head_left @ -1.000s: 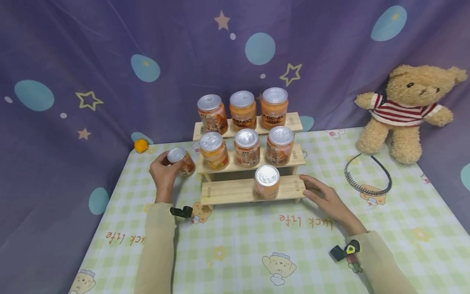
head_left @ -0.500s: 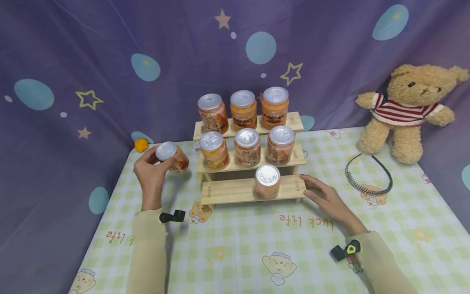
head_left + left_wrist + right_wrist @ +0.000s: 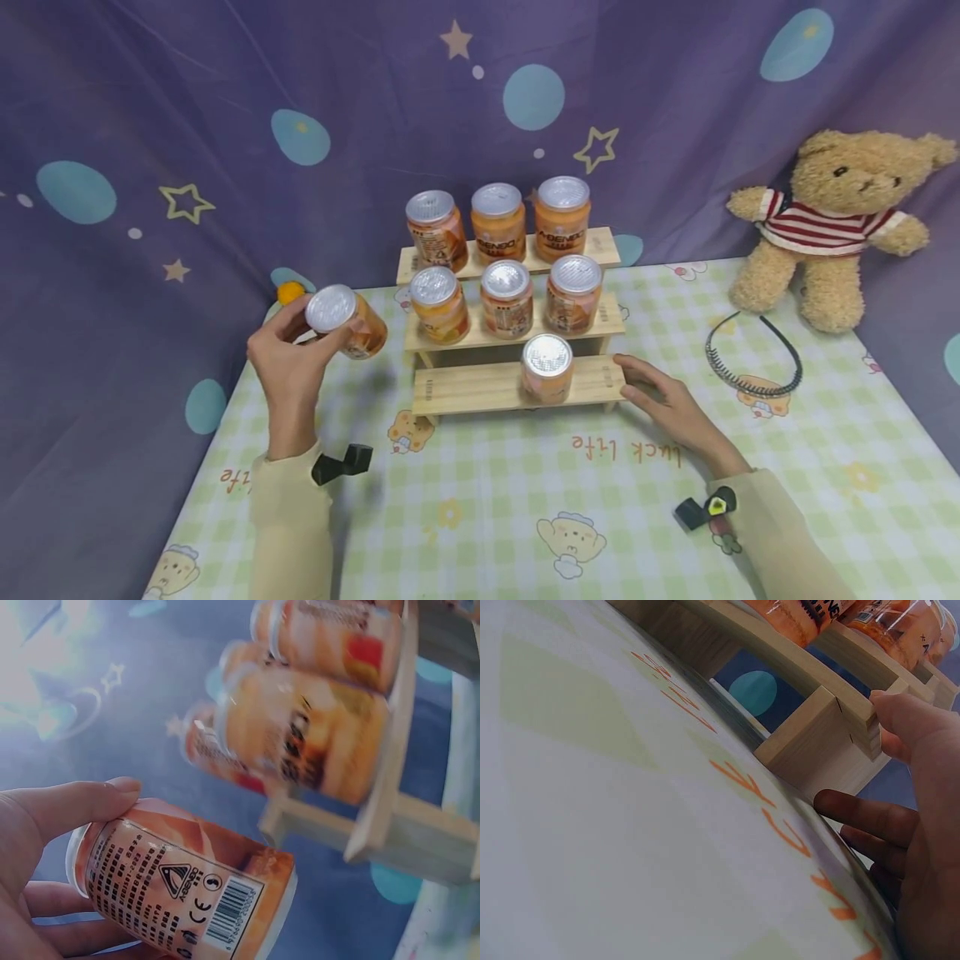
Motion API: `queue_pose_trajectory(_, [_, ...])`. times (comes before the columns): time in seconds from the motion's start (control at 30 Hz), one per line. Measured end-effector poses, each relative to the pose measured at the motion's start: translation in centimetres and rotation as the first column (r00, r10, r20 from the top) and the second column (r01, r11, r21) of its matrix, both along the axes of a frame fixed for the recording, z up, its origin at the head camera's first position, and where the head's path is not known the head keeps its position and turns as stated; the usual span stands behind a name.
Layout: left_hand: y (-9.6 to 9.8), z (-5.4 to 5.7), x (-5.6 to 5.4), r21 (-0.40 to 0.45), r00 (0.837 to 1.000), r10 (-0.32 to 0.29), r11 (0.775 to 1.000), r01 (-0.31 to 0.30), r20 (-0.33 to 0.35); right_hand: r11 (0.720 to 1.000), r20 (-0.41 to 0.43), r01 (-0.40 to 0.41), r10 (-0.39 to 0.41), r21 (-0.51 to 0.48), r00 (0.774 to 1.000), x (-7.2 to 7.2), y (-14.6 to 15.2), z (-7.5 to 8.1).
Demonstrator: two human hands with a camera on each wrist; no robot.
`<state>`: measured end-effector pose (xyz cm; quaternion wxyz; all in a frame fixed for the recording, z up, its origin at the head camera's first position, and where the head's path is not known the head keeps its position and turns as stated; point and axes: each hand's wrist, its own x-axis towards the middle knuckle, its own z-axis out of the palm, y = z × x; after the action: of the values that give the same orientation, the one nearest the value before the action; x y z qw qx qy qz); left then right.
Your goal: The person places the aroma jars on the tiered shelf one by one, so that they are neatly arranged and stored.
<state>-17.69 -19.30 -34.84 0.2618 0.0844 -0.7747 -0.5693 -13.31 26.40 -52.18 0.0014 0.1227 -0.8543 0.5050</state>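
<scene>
My left hand (image 3: 288,350) holds a jar with an orange label and silver lid (image 3: 363,332) between thumb and fingers. The jar hangs tilted above the table, left of the shelf; in the left wrist view its barcode and printed text (image 3: 180,885) face the camera. A three-step wooden shelf (image 3: 465,387) carries similar jars: three on top, three in the middle, and a single jar (image 3: 547,371) on the lowest step. At the right end of that lowest step, my right hand (image 3: 671,408) touches the plank end (image 3: 855,712) with relaxed fingers.
A teddy bear (image 3: 828,225) in a striped shirt sits at the back right. In front of it lies a black toothed headband (image 3: 753,387). An orange pom-pom (image 3: 290,292) is at the back left corner, by the purple curtain (image 3: 375,100). A checked cloth (image 3: 465,517) covers the table.
My left hand has moved left and toward me with the jar, lifting it off the table and tilting it. My right hand has stayed at the shelf's end.
</scene>
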Motion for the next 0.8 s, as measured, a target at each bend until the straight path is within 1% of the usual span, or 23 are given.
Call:
queue_pose_trajectory(0.13, [0.6, 0.8, 1.4, -0.030, 0.997, -0.052, 0.998, 0.051, -0.048, 1.000, -0.001, 0.000, 0.000, 0.001, 1.000, 0.0, 0.0, 0.0])
queue_pose_trajectory(0.23, [1.2, 1.4, 2.4, -0.054, 0.994, -0.083, 0.995, 0.079, -0.068, 1.000, 0.000, 0.000, 0.000, 0.001, 1.000, 0.0, -0.1, 0.1])
queue_pose_trajectory(0.4, [2.4, 1.7, 3.7, -0.075, 0.984, -0.151, 0.987, 0.144, -0.095, 1.000, 0.004, 0.003, -0.003, 0.002, 1.000, 0.0, -0.1, 0.2])
queue_pose_trajectory(0.5, [3.3, 1.6, 4.1, -0.088, 0.977, -0.191, 0.979, 0.183, -0.096, 1.000, 0.010, 0.008, -0.008, 0.009, 1.000, 0.1, -0.1, 0.2])
queue_pose_trajectory(0.57, [3.9, 1.4, 4.3, -0.110, 0.975, -0.201, 0.975, 0.191, -0.090, 1.000, 0.013, 0.011, -0.011, 0.010, 1.000, 0.1, -0.1, 0.1])
queue_pose_trajectory(0.7, [5.1, 0.6, 4.6, -0.147, 0.975, -0.210, 0.969, 0.198, -0.068, 1.000, 0.008, 0.009, -0.009, 0.008, 1.000, 0.0, -0.1, 0.1])
queue_pose_trajectory(0.8, [5.9, 0.0, 4.6, -0.147, 0.970, -0.238, 0.963, 0.228, -0.057, 1.000, 0.005, 0.007, -0.007, 0.003, 1.000, 0.0, -0.1, 0.1])
